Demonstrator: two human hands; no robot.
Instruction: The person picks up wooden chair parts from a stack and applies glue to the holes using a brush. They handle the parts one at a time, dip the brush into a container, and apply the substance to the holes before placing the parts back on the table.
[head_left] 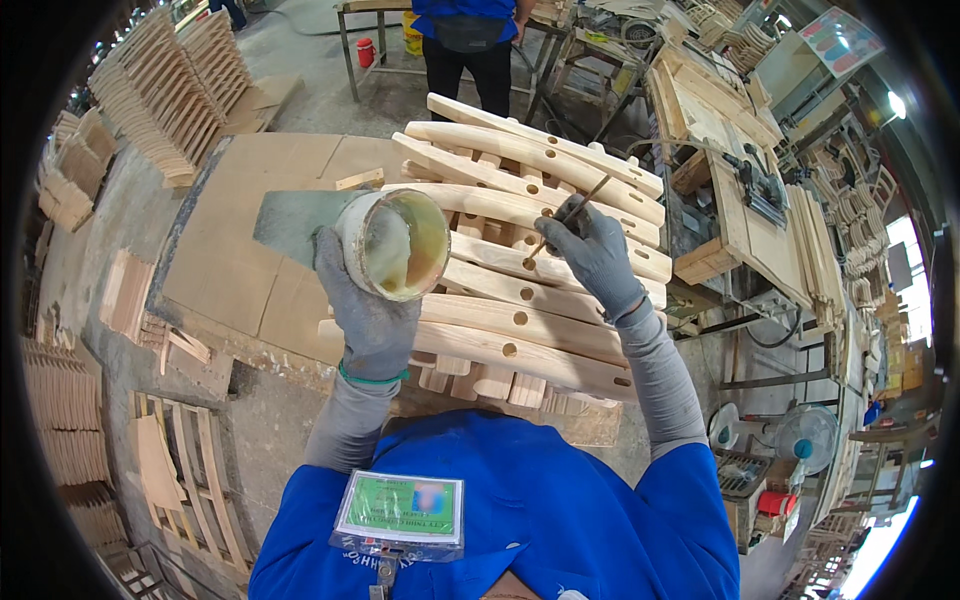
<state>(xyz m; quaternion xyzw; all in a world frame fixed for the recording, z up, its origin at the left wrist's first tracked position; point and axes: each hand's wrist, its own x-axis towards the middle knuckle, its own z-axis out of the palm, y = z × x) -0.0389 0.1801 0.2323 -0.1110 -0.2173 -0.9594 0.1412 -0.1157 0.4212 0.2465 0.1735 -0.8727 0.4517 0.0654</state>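
Observation:
My left hand (pixel 372 325), in a grey glove, grips a round tub (pixel 350 240) tilted so its mouth shows. Inside is a whitish-yellow paste (pixel 392 245) that looks like glue. A thin stick (pixel 594 190) is pinched in my gloved right hand (pixel 594 258). Its lower tip is at or just above a round hole (pixel 529 264) in one of the pale curved wooden rails; whether it touches cannot be made out. Several such rails (pixel 565 345) lie side by side under both hands, with round holes along them and slots at their right ends. Shorter wooden pieces show beneath.
Brown cardboard (pixel 225 250) covers the table to the left. Stacked wooden parts (pixel 165 90) stand at the far left, and a wooden frame (pixel 200 470) lies lower left. A person in blue (pixel 465 50) stands beyond the rails. A workbench (pixel 745 220) and a fan (pixel 805 435) are at right.

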